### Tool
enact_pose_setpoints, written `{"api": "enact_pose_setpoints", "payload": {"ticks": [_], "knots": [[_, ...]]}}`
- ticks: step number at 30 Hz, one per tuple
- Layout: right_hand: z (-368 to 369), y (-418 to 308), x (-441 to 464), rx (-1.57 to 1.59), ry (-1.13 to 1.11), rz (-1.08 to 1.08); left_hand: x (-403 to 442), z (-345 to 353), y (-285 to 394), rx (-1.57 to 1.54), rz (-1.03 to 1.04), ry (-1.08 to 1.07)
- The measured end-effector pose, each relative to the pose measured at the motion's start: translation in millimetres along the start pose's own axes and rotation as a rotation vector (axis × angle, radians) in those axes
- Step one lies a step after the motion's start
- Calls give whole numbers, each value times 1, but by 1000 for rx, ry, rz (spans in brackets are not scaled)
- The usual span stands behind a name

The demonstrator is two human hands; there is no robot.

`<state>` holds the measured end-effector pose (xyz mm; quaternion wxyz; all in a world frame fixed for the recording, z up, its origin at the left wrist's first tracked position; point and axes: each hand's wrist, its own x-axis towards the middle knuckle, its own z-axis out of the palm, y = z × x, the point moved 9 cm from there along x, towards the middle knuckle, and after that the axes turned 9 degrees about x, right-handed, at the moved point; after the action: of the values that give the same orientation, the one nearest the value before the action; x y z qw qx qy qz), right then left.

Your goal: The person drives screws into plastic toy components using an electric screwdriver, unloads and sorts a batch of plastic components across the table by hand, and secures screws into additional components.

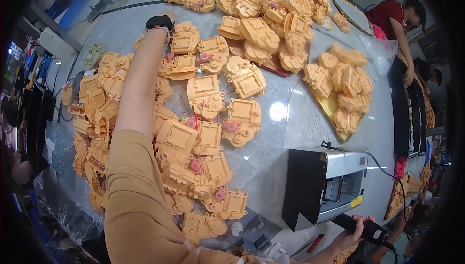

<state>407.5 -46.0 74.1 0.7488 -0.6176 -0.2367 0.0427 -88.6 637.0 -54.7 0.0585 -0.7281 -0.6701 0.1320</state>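
Note:
My left arm stretches across the table with a black watch at the wrist. Beyond the watch only a little of my left hand point(168, 15) shows, next to yellow-orange plastic housings point(184, 38); its fingers are hidden. At the lower right, my right hand point(356, 230) is wrapped round a black corded electric screwdriver point(375, 234), held beside a black and silver box-shaped machine point(317, 184). Several housings with pink-red round parts point(232, 127) and thin red wires lie between my arms.
Housings are heaped left of my arm point(94, 104), at the back point(290, 21) and on a yellow tray point(334, 116). A black cable point(382, 164) runs from the machine. A red-handled tool point(316, 243) lies near the front. Another person in red point(390, 16) works at the far right.

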Motion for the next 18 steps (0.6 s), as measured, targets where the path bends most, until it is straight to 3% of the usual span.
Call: {"api": "enact_pose_setpoints", "payload": {"ticks": [6,16,18], "knots": [[-4,5,1,26,-15,29,-11,-29,-1,52,149,96],[-8,4,-2,0,65,56,-104,-97,-1,-1,270,30],[-7,3,-2,27,13,37,-142,-97,12,15,468,52]]}}
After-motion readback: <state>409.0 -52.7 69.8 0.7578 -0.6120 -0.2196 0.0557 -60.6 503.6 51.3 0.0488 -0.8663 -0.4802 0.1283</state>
